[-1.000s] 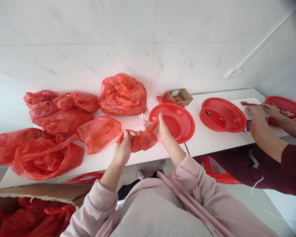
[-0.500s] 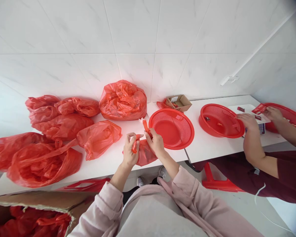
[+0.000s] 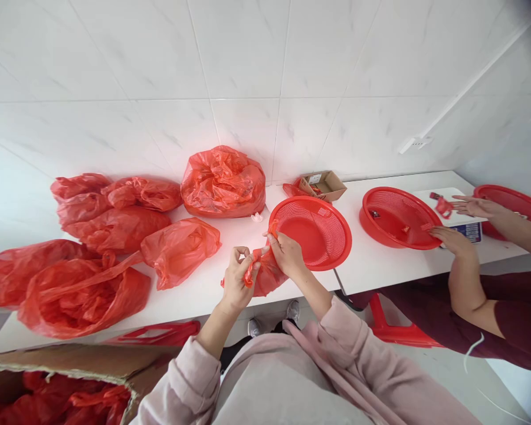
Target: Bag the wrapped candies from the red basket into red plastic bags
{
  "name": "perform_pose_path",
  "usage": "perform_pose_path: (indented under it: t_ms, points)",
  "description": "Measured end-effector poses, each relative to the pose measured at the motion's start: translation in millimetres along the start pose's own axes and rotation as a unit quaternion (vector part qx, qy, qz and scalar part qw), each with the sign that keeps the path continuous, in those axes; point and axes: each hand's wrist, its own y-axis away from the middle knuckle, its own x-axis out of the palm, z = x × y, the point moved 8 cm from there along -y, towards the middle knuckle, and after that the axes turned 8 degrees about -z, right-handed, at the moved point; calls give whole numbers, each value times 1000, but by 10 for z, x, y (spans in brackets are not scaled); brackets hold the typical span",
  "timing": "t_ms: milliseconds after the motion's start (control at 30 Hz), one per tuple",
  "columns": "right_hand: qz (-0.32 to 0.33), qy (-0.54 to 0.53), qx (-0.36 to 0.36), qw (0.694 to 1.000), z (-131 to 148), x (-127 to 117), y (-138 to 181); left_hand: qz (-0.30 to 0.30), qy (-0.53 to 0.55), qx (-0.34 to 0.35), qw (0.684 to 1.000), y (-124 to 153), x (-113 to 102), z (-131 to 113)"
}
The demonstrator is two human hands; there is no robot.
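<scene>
A small red plastic bag (image 3: pixel 265 277) lies at the near edge of the white counter (image 3: pixel 203 289). Both my hands grip its twisted handles above it. My left hand (image 3: pixel 238 278) pinches one handle end between thumb and fingers. My right hand (image 3: pixel 285 252) is closed on the other handle, just left of an empty red mesh basket (image 3: pixel 312 231). What is inside the bag cannot be seen.
Several filled red bags (image 3: pixel 115 224) crowd the counter's left and back. A small cardboard box (image 3: pixel 325 184) sits by the wall. A co-worker's hands (image 3: pixel 451 239) work at a second red basket (image 3: pixel 396 217) and a third (image 3: pixel 513 203) on the right. A carton of red bags (image 3: pixel 57 383) stands at lower left.
My hands moved from stretching the handles apart to bringing them close together over the bag. The co-worker's hands shifted between the right baskets.
</scene>
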Motion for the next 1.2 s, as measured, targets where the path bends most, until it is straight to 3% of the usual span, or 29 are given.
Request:
perform_pose_path:
  t_ms: [133, 300, 500, 667, 833, 933, 1033, 1200]
  points:
    - [-70, 49, -5, 996, 237, -77, 179, -15, -42, -6, 999, 30, 68, 27]
    - [-27, -32, 41, 998, 150, 112, 357, -5, -44, -14, 999, 89, 127, 1]
    - [-19, -44, 4, 999, -140, 46, 118, 17, 13, -32, 999, 73, 86, 3]
    - [10, -66, 7, 998, -168, 14, 19, 21, 50, -16, 998, 107, 31, 13]
    - [36, -29, 112, 993, -44, 79, 133, -44, 62, -27, 997, 109, -2, -10]
    - [25, -124, 138, 982, 125, 175, 286, -97, 76, -34, 992, 120, 1, -21]
    - [-4, -220, 164, 961, 196, 256, 424, -113, 95, -27, 989, 148, 42, -35]
    - [-13, -258, 167, 952, 205, 328, 501, -129, 103, -25, 986, 195, 66, -39]
